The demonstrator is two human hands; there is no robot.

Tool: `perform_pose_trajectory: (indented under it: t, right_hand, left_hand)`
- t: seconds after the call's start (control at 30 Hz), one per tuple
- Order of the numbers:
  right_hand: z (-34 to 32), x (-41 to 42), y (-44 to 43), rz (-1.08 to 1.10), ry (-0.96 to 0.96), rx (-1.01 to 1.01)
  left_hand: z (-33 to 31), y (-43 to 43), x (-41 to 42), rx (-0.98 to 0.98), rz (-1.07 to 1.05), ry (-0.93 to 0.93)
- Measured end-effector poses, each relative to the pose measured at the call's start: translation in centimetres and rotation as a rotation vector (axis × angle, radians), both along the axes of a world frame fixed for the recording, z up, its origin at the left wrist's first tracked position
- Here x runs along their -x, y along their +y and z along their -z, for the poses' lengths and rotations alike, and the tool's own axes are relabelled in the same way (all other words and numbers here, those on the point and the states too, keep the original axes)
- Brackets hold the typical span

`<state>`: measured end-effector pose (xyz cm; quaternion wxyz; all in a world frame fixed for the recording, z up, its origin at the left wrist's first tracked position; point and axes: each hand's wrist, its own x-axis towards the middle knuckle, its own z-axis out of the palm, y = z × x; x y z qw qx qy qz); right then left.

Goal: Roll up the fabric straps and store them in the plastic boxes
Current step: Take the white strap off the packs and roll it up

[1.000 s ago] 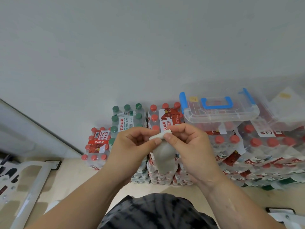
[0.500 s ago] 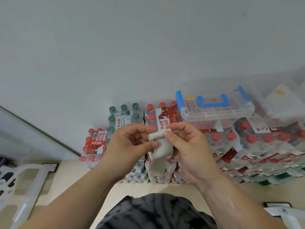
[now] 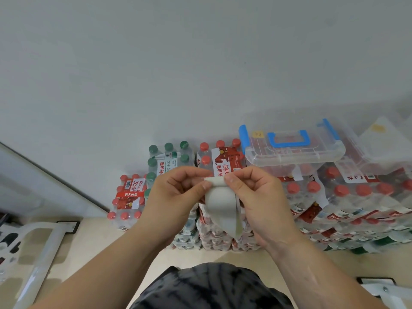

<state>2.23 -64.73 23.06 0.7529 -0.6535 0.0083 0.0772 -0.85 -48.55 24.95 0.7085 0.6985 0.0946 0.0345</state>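
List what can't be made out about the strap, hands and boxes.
Head view only.
The strap: rolled end pinched between left hand and right hand; number of turns hidden.
The blue-handled box: contents too blurred to tell.
The second box: cut off by the right edge, washed out.

**Stacked water, plain wall**

A pale grey wall (image 3: pixel 200 63) fills the upper view. Shrink-wrapped bottled-water packs (image 3: pixel 356 201), red- and green-capped, stand stacked against it on a beige floor (image 3: pixel 100 237). A white metal frame (image 3: pixel 39 266) lies lower left.

Strap (image 3: pixel 223 206) roll partly behind fingers (image 3: pixel 232 181); right plastic box (image 3: pixel 383 141) blurred, edge-cut.
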Motion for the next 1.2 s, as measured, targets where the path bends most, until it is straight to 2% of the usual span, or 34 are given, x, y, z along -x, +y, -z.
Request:
perform_pose_trajectory:
  t: [0.3,0.43,0.8,0.97,1.03,1.13,1.2]
  right_hand:
    - [0.9,0.4,0.9,0.132,-0.068,0.026]
    - [0.9,0.9,1.5,0.17,-0.078,0.017]
    - [0.3,0.7,0.9,0.094,-0.076,-0.032]
    - [0.0,0.5,0.7,0.038,-0.072,-0.017]
    - [0.0,0.5,0.6,0.027,-0.058,-0.012]
    - [0.0,0.6,0.4,-0.001,-0.048,-0.017]
    - [0.0,0.6,0.2,-0.003,-0.034,-0.021]
  left_hand:
    - [0.3,-0.8,-0.6,0.0,-0.215,-0.013]
    - [0.7,-1.4,-0.5,-0.006,-0.241,0.001]
    - [0.7,-0.9,-0.1,-0.081,-0.202,-0.051]
    - [0.5,-0.3,-0.2,-0.369,0.055,-0.053]
    - [0.3,-0.1,-0.2,-0.422,0.09,-0.071]
    - [-0.1,0.2,-0.2,-0.253,0.134,-0.064]
    - [-0.1,0.2,-0.3,-0.224,0.092,-0.075]
